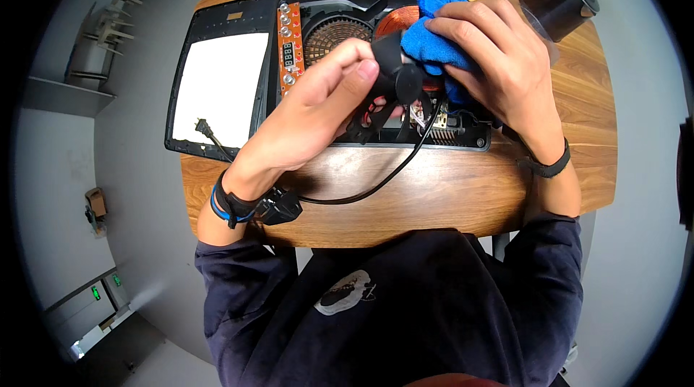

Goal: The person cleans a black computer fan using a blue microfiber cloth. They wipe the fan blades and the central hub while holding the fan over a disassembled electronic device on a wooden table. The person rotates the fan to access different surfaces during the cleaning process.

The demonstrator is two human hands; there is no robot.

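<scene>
My left hand (320,99) grips a black plastic cooling fan (398,69) with several blades, raised over an opened induction cooker. In my right hand (499,50) is a bunched blue cloth (434,42), pressed against or just beside the fan's upper right side. Below both hands lies the cooker's black base (471,140). It holds an orange circuit board (289,45) with a digit display, a round vent grille (331,34) and a copper induction coil (398,21). My hands, the fan and the cloth partly hide the coil and the lower circuit board (442,116).
The detached cooker top panel (217,88) lies at the left, its inner side up. A black power cord (379,189) loops across the wooden table (434,197); its plug (203,127) rests over the panel. At the back right stands a dark cylindrical container (561,2).
</scene>
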